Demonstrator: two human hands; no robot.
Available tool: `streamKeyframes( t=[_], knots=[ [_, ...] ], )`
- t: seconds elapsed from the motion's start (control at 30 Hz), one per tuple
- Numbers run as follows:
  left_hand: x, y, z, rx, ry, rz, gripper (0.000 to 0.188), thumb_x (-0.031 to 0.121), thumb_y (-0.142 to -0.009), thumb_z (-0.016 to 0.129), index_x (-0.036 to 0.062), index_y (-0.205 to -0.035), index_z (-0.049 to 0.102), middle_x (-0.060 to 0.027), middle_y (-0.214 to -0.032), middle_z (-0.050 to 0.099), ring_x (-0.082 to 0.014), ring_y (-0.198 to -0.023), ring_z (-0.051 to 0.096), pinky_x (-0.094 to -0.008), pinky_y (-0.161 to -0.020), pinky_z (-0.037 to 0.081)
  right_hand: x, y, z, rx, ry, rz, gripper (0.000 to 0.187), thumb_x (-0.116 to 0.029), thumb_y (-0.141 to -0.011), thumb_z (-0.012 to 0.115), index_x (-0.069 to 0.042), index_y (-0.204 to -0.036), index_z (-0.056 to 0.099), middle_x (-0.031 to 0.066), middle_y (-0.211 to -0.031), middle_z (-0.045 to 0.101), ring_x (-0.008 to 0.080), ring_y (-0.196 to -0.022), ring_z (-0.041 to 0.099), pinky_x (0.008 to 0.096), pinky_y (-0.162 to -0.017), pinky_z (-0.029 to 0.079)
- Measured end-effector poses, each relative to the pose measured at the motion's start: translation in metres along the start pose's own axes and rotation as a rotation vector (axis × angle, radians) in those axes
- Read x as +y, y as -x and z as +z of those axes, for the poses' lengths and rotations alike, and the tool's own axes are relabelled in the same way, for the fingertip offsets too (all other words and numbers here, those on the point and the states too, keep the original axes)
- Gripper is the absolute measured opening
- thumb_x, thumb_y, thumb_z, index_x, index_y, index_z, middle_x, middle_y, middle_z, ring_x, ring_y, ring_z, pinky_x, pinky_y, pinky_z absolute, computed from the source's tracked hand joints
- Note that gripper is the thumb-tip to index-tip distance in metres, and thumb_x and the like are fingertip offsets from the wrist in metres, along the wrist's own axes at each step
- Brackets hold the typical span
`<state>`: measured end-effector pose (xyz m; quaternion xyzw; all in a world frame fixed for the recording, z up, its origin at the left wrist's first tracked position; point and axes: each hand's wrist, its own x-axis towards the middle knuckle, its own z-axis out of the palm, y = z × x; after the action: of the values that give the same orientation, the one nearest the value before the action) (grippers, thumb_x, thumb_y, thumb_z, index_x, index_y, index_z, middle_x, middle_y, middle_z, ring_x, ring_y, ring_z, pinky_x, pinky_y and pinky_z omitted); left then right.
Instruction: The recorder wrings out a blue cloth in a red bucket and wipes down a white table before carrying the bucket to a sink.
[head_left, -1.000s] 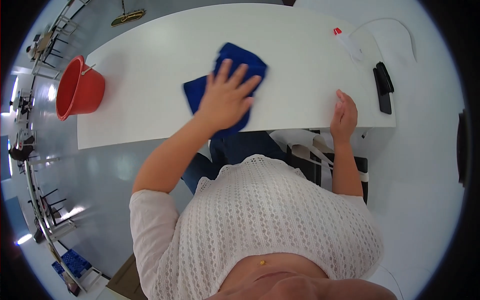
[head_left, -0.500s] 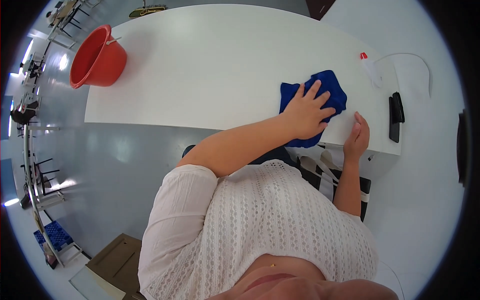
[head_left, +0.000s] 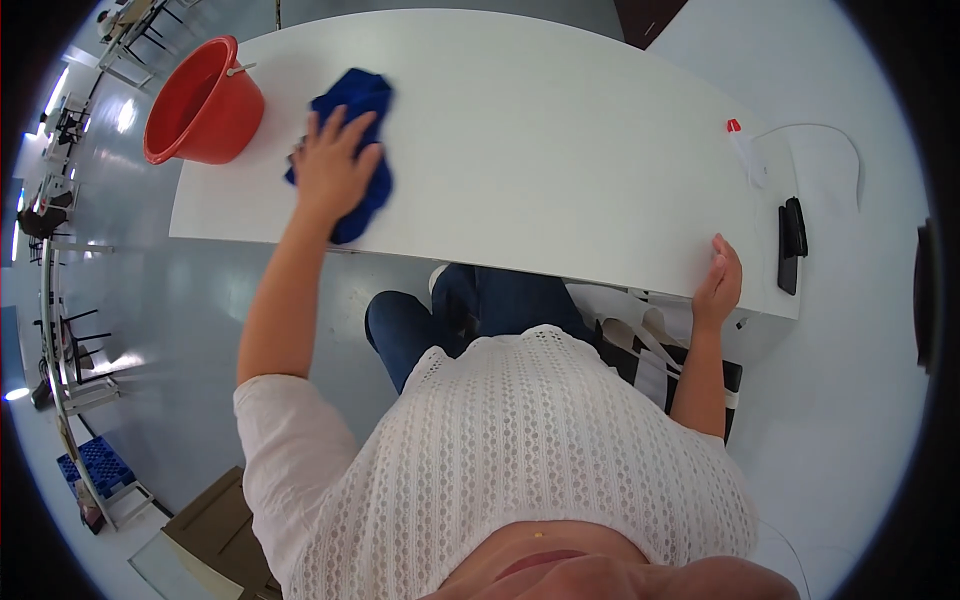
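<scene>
Pressing the cloth [head_left: 360, 95] to the table [head_left: 520, 150], likely mid-wipe

Spreads the fingers of the left hand [head_left: 335, 175] over the cloth, palm down, thumb set apart, pinching no fold as far as shows. Has the blue cloth rumpled under and around those fingers: out past the fingertips, out to the right of the thumb, and back beside the wrist to the table's near edge. Blurs a little at the cloth's margin, so probably in motion.

Holds the right hand [head_left: 717, 285] well to the right of the cloth, by the near edge, fingers pressed together and thumb alongside, grasping nothing visible. Cannot tell contact with the tabletop there from mere nearness.

Has the red bucket [head_left: 228, 120] just left of the left fingers, not touching them. Shows the red-tipped bottle [head_left: 748, 165] beyond the right fingertips and the black stapler [head_left: 792, 245] just to their right, both apart from them.

Looks partway along, by judgement: already has the cloth laid out and in use near the table's left end. Shows no plain dirt on the bare stretch between left and right fingers, yet cannot tell wiped parts from unwiped. Seemingly leaves the spots under bucket, bottle and stapler uncovered. Has not yet set the cloth aside, so probably not finished.
</scene>
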<state>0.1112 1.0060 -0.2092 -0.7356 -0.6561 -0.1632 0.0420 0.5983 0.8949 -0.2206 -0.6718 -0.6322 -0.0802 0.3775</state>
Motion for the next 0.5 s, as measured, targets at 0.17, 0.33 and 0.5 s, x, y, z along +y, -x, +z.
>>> streamKeyframes(
  t=[0.17,0.33,0.5],
  knots=[
    [-0.048,0.003,-0.004,0.001,-0.109,-0.083,0.043,0.038,-0.082,0.049,0.0222,-0.122,0.045,-0.0137,-0.136,0.033,-0.0394,-0.128,0.019,-0.0603,-0.096,0.020,-0.001,-0.001,-0.001,-0.002,0.004,-0.033,0.030,-0.020,-0.090,0.037,0.000,-0.097,0.058,0.0114,-0.100,0.061,0.0269,-0.096,0.056,0.0338,-0.084,0.042],
    [-0.039,-0.012,0.007,0.037,-0.083,-0.077,0.052,0.039,-0.081,0.050,0.0243,-0.129,0.038,-0.0126,-0.137,0.031,-0.0408,-0.128,0.018,-0.0536,-0.098,0.024,-0.001,0.001,-0.001,0.005,-0.042,-0.021,0.031,-0.021,-0.090,0.037,-0.001,-0.100,0.057,0.0122,-0.101,0.061,0.0255,-0.091,0.058,0.0331,-0.082,0.043],
    [-0.024,-0.029,0.019,-0.032,-0.114,-0.010,0.054,0.041,-0.081,0.049,0.0253,-0.131,0.035,-0.0088,-0.136,0.034,-0.0405,-0.126,0.022,-0.0534,-0.097,0.026,-0.005,-0.001,-0.002,0.003,-0.019,-0.030,0.031,-0.021,-0.090,0.037,0.000,-0.102,0.056,0.0122,-0.099,0.062,0.0248,-0.090,0.058,0.0330,-0.082,0.042]
  ],
)
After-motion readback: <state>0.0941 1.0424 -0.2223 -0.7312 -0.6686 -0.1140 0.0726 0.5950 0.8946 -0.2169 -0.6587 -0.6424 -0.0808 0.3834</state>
